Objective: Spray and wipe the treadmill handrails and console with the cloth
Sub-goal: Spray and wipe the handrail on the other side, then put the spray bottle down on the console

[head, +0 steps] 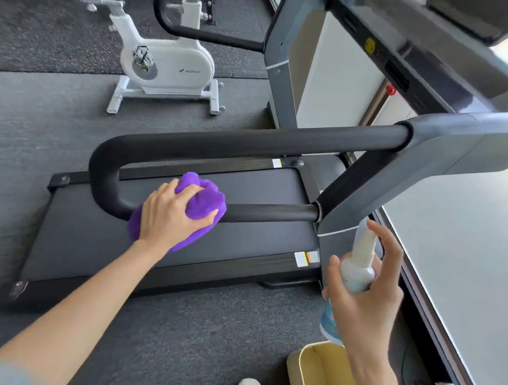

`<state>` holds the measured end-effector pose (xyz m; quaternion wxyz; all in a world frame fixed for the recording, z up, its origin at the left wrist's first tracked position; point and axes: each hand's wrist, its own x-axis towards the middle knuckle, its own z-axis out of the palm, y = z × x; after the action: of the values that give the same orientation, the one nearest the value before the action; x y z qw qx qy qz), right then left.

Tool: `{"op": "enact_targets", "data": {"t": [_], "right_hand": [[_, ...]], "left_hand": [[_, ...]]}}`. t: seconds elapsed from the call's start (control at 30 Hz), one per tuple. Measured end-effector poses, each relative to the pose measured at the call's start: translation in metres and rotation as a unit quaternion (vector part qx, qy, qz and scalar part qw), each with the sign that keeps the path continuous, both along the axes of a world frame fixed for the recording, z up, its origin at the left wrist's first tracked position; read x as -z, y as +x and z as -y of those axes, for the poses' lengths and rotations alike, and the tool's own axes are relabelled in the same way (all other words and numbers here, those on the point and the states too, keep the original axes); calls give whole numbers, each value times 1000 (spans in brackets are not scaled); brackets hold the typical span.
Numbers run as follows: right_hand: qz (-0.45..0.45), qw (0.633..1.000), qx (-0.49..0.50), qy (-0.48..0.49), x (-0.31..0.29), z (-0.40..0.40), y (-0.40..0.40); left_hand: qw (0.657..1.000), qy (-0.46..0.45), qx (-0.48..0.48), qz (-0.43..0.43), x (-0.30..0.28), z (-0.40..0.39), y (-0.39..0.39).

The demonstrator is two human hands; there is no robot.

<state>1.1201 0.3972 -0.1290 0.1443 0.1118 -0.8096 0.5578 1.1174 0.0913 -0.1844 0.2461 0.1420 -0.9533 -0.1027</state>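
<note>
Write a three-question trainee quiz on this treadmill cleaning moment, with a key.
1. True or false: the left hand presses the purple cloth onto the near handrail.
2. What does the right hand hold? A sponge; B spray bottle; C brush.
3. What white machine stands beyond the treadmill?

Key: 1 true. 2 B. 3 The exercise bike.

Matt foam, fluffy cloth, smooth plastic.
I see a plush purple cloth (205, 201) wrapped on the matt black foam handrail (251, 144); at 4 o'clock, a smooth white plastic spray bottle (358, 269); underneath, rough grey carpet floor (20, 126).
</note>
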Motion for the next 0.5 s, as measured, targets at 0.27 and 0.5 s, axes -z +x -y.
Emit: {"op": "enact_targets", "data": {"t": [0.27,0.5], "right_hand": [[-7,996,63,55,-24,8,6],[-40,993,102,41,-76,-37,-24]], "left_hand": [[987,89,132,-2,-40,-78,-18],[964,75,243,-82,-126,-152,-50]]}}
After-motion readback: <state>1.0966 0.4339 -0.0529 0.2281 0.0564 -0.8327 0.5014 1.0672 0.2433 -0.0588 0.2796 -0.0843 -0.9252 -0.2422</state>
